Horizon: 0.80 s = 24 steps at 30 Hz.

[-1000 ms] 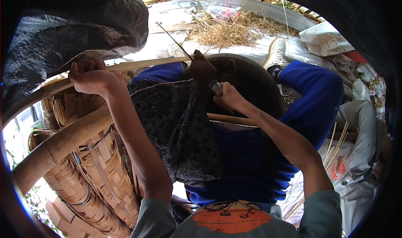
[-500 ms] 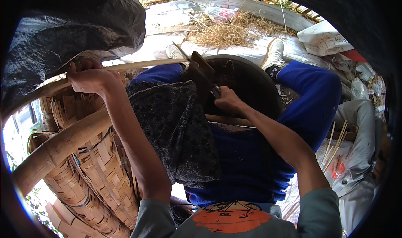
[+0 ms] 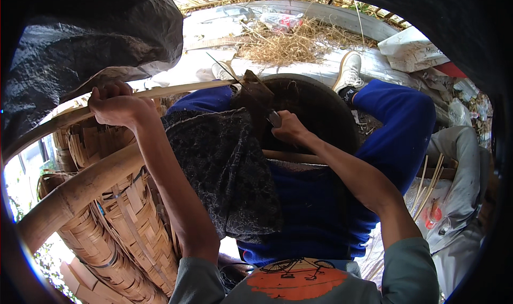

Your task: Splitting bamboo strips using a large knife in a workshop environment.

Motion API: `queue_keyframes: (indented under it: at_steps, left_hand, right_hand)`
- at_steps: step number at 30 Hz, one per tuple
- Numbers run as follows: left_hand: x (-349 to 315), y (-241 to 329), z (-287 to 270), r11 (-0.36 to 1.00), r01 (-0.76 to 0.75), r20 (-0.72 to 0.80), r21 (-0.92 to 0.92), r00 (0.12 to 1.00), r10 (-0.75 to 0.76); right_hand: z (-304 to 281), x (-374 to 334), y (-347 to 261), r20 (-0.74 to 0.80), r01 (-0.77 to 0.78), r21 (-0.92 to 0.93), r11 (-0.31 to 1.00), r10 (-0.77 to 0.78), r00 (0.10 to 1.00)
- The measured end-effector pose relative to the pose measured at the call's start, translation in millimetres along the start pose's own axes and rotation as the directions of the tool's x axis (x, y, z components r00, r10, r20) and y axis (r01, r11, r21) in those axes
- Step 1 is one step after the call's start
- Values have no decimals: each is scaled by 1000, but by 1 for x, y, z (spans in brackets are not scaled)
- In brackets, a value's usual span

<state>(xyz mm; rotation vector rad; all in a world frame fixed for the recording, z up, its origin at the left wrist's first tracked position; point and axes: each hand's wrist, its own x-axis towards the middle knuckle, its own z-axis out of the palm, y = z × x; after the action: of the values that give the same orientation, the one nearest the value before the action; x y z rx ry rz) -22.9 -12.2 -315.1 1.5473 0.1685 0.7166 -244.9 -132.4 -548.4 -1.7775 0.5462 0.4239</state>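
Note:
My left hand (image 3: pixel 115 105) is closed round a long pale bamboo strip (image 3: pixel 181 86), raised at the left. The strip runs to the right and meets the knife above a dark brown piece (image 3: pixel 257 93) that stands near my left knee. In my right hand (image 3: pixel 291 129) is the handle of a knife (image 3: pixel 274 118), its thin blade slanting up and to the left across the strip's end. A dark patterned cloth (image 3: pixel 214 165) covers my left thigh. Whether the edge bites into the strip is too small to tell.
A round dark tub or tyre-like thing (image 3: pixel 326 103) sits between my legs. Woven bamboo baskets (image 3: pixel 133 213) and a thick bamboo pole (image 3: pixel 80 189) are at the left. Dry shavings (image 3: pixel 288 42) lie ahead. Black plastic sheeting (image 3: pixel 107 31) hangs at upper left. Thin sticks (image 3: pixel 430 184) stand at right.
The knife blade has tilted a little, its tip moving left and slightly up. My left hand and the strip have shifted slightly right and down. My right hand has barely moved.

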Motion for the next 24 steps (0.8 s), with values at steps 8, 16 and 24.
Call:
queue_keyframes:
  at_steps: [8, 16, 24]
  left_hand:
    - [-2, 11, -13, 1000, -11, -94, 8, 996, 12]
    - [-7, 13, -11, 1000, 8, -63, -18, 998, -9]
    - [-6, 7, -8, 977, 57, 166, -205, 986, -23]
  right_hand:
    - [-5, -11, -50, 73, 151, 111, 982, -160, 984]
    - [-28, 10, -50, 262, -88, 46, 995, 73, 962]
    - [-11, -1, -6, 176, -211, 86, 974, 193, 965]
